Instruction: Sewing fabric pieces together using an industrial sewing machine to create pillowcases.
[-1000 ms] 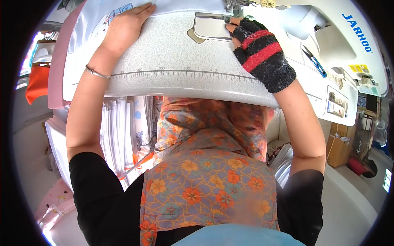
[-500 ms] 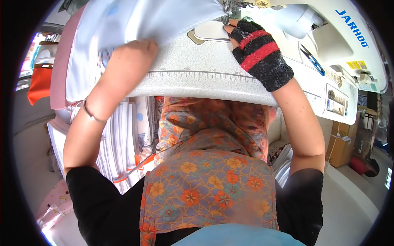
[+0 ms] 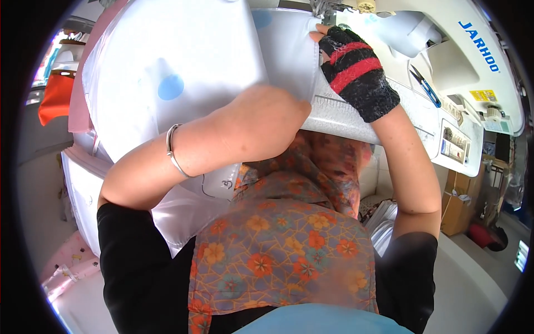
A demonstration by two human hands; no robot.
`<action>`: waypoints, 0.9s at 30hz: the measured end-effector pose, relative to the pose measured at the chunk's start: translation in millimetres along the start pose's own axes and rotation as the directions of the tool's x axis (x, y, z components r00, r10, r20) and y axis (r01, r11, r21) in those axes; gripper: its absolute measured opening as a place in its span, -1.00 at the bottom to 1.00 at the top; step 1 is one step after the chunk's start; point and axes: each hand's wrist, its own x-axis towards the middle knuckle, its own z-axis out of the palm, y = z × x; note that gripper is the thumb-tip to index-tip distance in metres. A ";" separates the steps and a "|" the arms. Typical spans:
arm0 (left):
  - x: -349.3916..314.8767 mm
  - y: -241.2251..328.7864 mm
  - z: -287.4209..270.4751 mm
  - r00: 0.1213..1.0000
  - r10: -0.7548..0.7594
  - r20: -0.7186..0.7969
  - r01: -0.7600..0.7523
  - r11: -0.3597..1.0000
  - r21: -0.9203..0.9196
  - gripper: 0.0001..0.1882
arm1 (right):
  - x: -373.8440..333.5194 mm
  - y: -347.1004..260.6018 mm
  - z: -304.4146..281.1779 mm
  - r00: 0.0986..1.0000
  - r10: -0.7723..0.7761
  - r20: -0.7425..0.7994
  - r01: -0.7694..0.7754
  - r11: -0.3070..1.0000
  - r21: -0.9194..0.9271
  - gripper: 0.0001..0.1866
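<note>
A white cloth (image 3: 211, 61) with pale blue dots spreads over the sewing machine bed (image 3: 345, 119) and hangs down over its front edge. My left hand (image 3: 272, 119) is closed on the cloth's near part, knuckles up; its fingertips are mostly hidden. My right hand (image 3: 356, 69), in a black fingerless glove with red stripes, pinches the cloth's right edge just below the presser foot (image 3: 318, 8). Only the tips of its thumb and fingers show.
The sewing machine's white arm (image 3: 473, 50) rises at the right. Blue-handled thread snips (image 3: 425, 89) lie on the bed beside my right hand. An orange cloth (image 3: 55, 99) hangs at the far left, and a cardboard box (image 3: 460, 203) stands at the lower right.
My left hand has moved right and nearer to me, drawing the white cloth across the bed and over the ruler. My right hand stays near the presser foot, its fingertips now on the cloth's edge.
</note>
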 end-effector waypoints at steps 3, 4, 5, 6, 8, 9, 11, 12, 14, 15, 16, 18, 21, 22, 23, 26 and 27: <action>1.9 2.6 -0.1 0.999 -0.036 -0.039 0.038 0.998 0.047 -0.89 | 3.0 -0.5 -3.6 0.999 -0.035 -0.020 0.035 0.999 0.013 -0.59; 2.7 1.7 1.0 0.998 -0.044 -0.038 0.046 0.998 0.044 -0.89 | 3.9 0.0 -2.4 0.999 -0.040 -0.018 0.040 0.999 0.020 -0.59; 4.0 -0.3 0.9 0.996 -0.036 -0.077 0.040 0.998 0.049 -0.89 | 5.5 0.8 -2.1 1.000 -0.029 -0.010 0.029 0.999 0.013 -0.59; 5.3 -1.8 0.9 0.993 -0.027 -0.115 0.034 0.998 0.055 -0.88 | 6.5 1.1 -2.2 1.000 -0.018 -0.003 0.018 1.000 0.005 -0.59; 9.0 -2.4 1.0 0.993 -0.048 -0.112 0.057 0.996 0.075 -0.88 | 5.1 -1.7 -5.6 1.000 -0.031 -0.004 0.031 1.000 0.001 -0.59; 10.1 -3.4 0.7 0.992 -0.067 -0.111 0.078 0.992 0.096 -0.87 | 4.8 -3.0 -6.9 0.999 -0.043 -0.007 0.043 0.999 -0.007 -0.59; 11.8 -6.6 -0.5 0.989 -0.051 -0.137 0.067 0.991 0.112 -0.86 | 3.4 -2.9 -6.6 1.000 -0.010 0.026 0.010 1.000 0.001 -0.59; 13.4 -8.1 -0.9 0.986 -0.031 -0.162 0.053 0.990 0.129 -0.85 | 2.3 -2.3 -6.2 0.998 0.026 0.059 -0.026 1.000 0.004 -0.58; 18.4 -11.2 -1.1 0.985 -0.050 -0.165 0.075 0.986 0.149 -0.84 | 0.4 -1.1 -5.4 0.998 0.023 0.060 -0.024 1.000 0.004 -0.58; 20.7 -12.9 -1.2 0.983 -0.067 -0.169 0.096 0.981 0.170 -0.83 | -0.3 -0.7 -5.1 0.998 0.022 0.061 -0.022 1.000 0.004 -0.57; 22.6 -14.9 -1.8 0.983 -0.066 -0.169 0.096 0.981 0.170 -0.83 | -0.6 -0.5 -5.0 0.998 0.023 0.061 -0.023 1.000 0.003 -0.57; 25.5 -18.5 -3.8 0.980 -0.083 -0.181 0.116 0.976 0.183 -0.82 | -0.6 -0.7 -5.0 0.997 0.032 0.073 -0.033 0.999 0.003 -0.57; 30.7 -21.2 -7.2 0.979 -0.152 -0.136 0.178 0.963 0.200 -0.80 | -0.3 -1.2 -7.0 0.998 0.027 0.057 -0.028 0.999 0.032 -0.60; 30.9 -22.8 -7.3 0.979 -0.151 -0.137 0.177 0.964 0.200 -0.80 | 0.4 -2.2 -8.9 0.998 0.027 0.057 -0.028 0.999 0.031 -0.60; 30.7 -24.4 -7.6 0.977 -0.150 -0.150 0.175 0.969 0.173 -0.80 | 2.5 -4.9 -13.6 0.999 0.002 0.045 -0.006 0.996 0.090 -0.63; 18.5 -18.7 -12.7 0.970 -0.164 -0.181 0.189 0.974 0.129 -0.76 | 3.3 -11.3 -14.8 0.985 -0.155 0.070 0.135 0.963 0.234 -0.71; 10.6 -14.5 -14.1 0.962 -0.185 -0.199 0.210 0.971 0.111 -0.71 | 4.0 -18.0 -16.8 0.990 -0.110 0.088 0.085 0.964 0.253 -0.73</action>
